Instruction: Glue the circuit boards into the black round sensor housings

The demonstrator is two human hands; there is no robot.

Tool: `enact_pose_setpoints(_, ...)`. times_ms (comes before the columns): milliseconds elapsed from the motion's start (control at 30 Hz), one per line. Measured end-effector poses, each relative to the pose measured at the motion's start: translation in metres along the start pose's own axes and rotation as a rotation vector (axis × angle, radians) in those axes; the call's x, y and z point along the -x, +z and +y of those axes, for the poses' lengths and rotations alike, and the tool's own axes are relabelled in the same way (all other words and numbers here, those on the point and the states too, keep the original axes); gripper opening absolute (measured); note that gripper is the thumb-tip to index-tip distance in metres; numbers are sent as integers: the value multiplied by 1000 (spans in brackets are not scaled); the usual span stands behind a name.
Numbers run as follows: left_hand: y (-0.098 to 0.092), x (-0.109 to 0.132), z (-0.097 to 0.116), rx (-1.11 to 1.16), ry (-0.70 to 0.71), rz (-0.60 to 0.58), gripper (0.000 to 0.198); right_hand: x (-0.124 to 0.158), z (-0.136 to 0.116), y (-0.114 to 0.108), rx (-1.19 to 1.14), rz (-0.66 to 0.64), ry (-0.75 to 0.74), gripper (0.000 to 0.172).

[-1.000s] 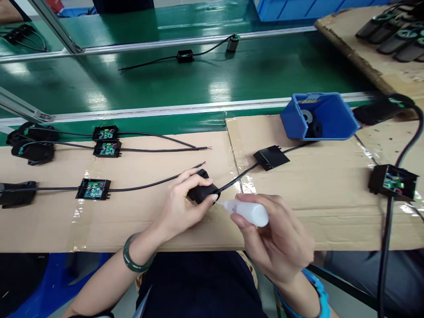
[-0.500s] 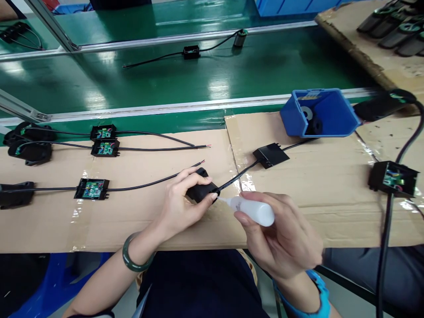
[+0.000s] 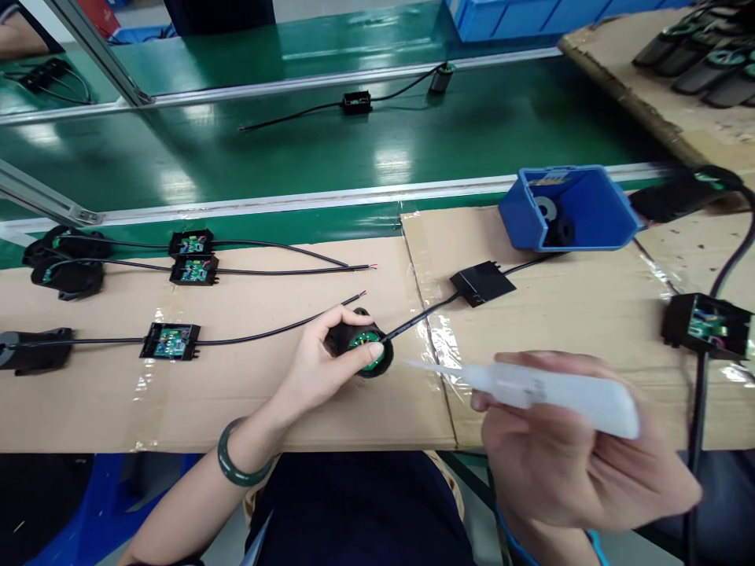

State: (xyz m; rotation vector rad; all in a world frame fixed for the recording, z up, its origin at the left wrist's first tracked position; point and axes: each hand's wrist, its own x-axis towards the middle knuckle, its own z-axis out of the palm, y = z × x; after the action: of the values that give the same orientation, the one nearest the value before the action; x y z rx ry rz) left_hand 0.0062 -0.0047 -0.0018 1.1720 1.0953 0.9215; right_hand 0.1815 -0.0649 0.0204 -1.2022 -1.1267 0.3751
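My left hand [image 3: 324, 358] grips a black round housing [image 3: 384, 363] whose open end shows a green circuit board, the thumb lying across it. A black cable [image 3: 418, 316] runs from the housing to a flat black box [image 3: 484, 283], lying with its plain side up on the cardboard. My right hand [image 3: 578, 448] is closed around a white squeeze bottle [image 3: 554, 393] with a long thin nozzle. The bottle lies nearly level, its tip pointing left, a short gap away from the housing.
Several open black boxes with circuit boards [image 3: 172, 341] and cables lie at left. A blue bin [image 3: 569, 208] holding ring-shaped parts stands at back right. Another wired box [image 3: 708, 326] sits at right. Behind is a green conveyor [image 3: 265, 169]; a person's arm [image 3: 20, 35] shows far left.
My right hand has drawn the bottle back to the right, off the housing, and levelled it. My left hand has turned the housing so its green board now shows.
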Motion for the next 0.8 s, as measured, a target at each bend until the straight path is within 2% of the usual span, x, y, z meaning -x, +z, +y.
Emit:
enact_pose_setpoints(67,-2,1,3,192,-167,-104,36,-4,-2,7,-131,190,25,18)
enact_pose_setpoints(100,-2,2,4,287,-238,-169,42,-6,-2,11,-186,231,49,21)
enact_pose_setpoints(167,-1,4,6,435,-342,-288,53,-7,0,18,-276,221,101,23)
enact_pose_setpoints(233,2,7,6,509,-395,-339,60,-5,5,21,-344,193,129,19)
enact_pose_setpoints(333,7,10,6,556,-426,-328,57,4,16,19,-302,102,72,17)
enact_pose_setpoints(500,11,9,5,601,-420,-302,52,15,28,13,-5,-53,-184,22)
enact_pose_setpoints(700,11,7,4,584,-378,-283,49,5,20,13,139,-249,-386,31)
enact_pose_setpoints(800,10,6,4,594,-385,-276,48,-1,17,13,195,-262,-447,31)
